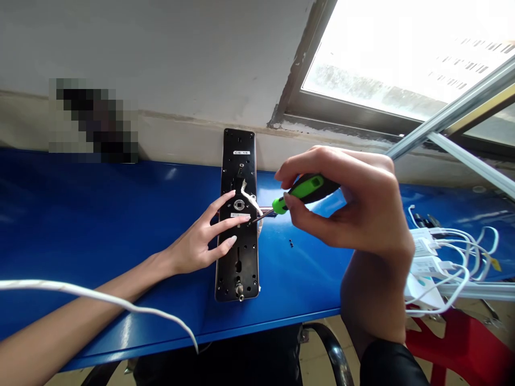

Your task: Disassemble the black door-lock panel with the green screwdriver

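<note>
A long black metal lock plate (228, 236), marked with a "CE 16" label, lies on the blue table, its long side pointing away from me. My left hand (205, 233) rests on its middle with fingers spread, holding nothing. In my right hand (346, 198) is a screwdriver (303, 190) with a green and black handle. Its thin shaft slants down to the left, and the tip meets the plate near its right edge, beside my left fingertips. A white-wrapped cable (251, 199) comes out of the plate and hangs over that edge. Tiny dark screws (291, 243) lie to the right.
White boxes (428, 265) with tangled white cables sit at the table's right end. Another white cable (100, 296) crosses over my left forearm. Metal bars (475, 161) slant across the right side, below the window. A red stool (462, 343) stands at lower right.
</note>
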Action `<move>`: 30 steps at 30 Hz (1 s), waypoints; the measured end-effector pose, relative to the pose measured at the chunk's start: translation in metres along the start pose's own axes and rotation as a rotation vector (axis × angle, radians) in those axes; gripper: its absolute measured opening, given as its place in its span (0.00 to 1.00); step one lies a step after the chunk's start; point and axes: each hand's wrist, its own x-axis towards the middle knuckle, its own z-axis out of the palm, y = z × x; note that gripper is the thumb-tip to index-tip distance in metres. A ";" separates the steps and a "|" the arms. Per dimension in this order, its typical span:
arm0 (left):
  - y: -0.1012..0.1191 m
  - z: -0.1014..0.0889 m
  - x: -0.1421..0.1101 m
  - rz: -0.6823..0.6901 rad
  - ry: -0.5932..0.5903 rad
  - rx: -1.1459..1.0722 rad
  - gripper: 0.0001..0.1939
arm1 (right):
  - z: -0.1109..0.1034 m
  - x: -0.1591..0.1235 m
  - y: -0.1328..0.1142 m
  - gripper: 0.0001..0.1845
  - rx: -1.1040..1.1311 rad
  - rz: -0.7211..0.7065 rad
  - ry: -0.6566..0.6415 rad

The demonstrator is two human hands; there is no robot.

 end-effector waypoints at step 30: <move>0.071 0.048 0.145 0.086 -0.580 0.260 0.11 | -0.064 -0.032 0.054 0.15 -0.164 0.230 -0.297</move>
